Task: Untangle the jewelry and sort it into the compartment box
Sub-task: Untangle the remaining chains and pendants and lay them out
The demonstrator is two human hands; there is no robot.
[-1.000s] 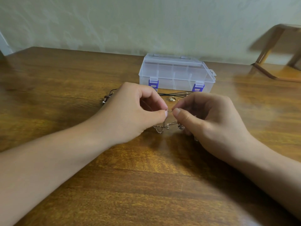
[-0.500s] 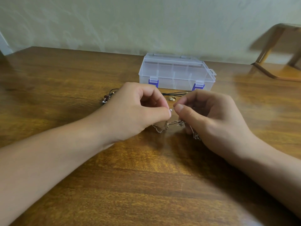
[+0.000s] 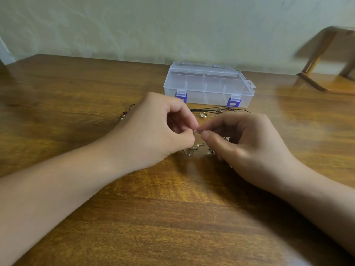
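A thin silver chain (image 3: pixel 194 148) lies tangled on the wooden table (image 3: pixel 172 217) between my hands. My left hand (image 3: pixel 159 131) and my right hand (image 3: pixel 244 146) both pinch one small part of the chain, fingertips almost touching a little above the table. Behind them lie a black cord necklace (image 3: pixel 215 109), a gold ring (image 3: pixel 203 115) and a beaded piece (image 3: pixel 124 114) at the left. The clear compartment box (image 3: pixel 209 84) with blue latches stands shut at the back. Part of the chain is hidden under my right hand.
A wooden chair or stand (image 3: pixel 330 60) sits at the right back edge, by the pale wall. The table's near half shows bare wood under my forearms.
My fingertips have drawn closer together on the chain and lifted slightly. The chain's loose loop has shifted a little on the table.
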